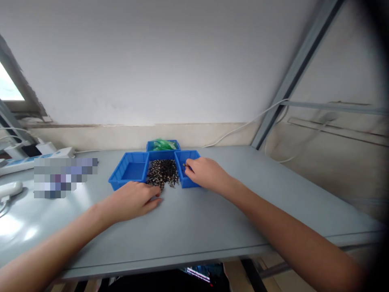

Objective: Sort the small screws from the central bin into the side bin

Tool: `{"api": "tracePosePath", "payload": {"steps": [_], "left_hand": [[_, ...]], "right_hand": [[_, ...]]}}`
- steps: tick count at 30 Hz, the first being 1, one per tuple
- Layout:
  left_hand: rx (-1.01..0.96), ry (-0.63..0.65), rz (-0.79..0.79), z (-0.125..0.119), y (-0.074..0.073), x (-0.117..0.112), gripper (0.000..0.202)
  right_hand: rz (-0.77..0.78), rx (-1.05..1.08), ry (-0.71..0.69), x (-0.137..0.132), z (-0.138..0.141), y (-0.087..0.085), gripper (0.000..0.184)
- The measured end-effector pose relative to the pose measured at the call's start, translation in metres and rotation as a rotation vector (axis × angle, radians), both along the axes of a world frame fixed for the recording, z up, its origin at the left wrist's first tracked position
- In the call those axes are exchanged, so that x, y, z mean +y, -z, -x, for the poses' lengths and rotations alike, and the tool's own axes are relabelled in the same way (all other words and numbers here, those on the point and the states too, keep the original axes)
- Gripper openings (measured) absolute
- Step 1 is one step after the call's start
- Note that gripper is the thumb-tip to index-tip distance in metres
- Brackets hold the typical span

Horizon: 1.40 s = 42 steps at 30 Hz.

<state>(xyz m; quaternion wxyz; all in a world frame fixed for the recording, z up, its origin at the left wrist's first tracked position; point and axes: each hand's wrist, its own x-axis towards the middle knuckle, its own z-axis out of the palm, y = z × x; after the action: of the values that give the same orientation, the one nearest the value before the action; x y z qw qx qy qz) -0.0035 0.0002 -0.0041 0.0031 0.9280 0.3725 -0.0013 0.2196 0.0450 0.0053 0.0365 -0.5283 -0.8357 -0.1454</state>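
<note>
A heap of small dark metal parts (163,172) lies on the grey table between two blue bins. My left hand (133,199) rests palm down at the heap's near edge, fingers curled, its fingertips touching the parts. My right hand (206,173) reaches over the right blue bin (189,183), its thumb and forefinger pinched on one small dark part at the bin's rim. The left blue bin (129,171) looks bare inside.
A third blue bin (152,144) behind the heap holds green pieces. A white power strip (36,157) and a white device (10,189) lie at the far left. A white cable (243,126) runs along the wall. The table's front edge (182,259) is near.
</note>
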Motion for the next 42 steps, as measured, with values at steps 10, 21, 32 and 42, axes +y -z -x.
{"api": "tracePosePath", "payload": {"steps": [10, 21, 32, 42], "left_hand": [[0.036, -0.137, -0.047, 0.0, 0.001, -0.001, 0.032], [0.076, -0.164, -0.099, 0.0, 0.008, 0.001, 0.029], [0.099, -0.162, -0.151, -0.001, 0.011, 0.001, 0.032], [0.044, -0.102, -0.15, -0.001, 0.011, 0.001, 0.023]], "right_hand": [[-0.062, 0.17, -0.166, -0.001, 0.003, 0.005, 0.022], [0.0, 0.162, -0.686, -0.024, 0.023, 0.012, 0.018], [0.146, 0.132, -0.563, -0.028, 0.026, 0.029, 0.026], [0.178, 0.157, -0.588, -0.026, 0.027, 0.03, 0.02]]}}
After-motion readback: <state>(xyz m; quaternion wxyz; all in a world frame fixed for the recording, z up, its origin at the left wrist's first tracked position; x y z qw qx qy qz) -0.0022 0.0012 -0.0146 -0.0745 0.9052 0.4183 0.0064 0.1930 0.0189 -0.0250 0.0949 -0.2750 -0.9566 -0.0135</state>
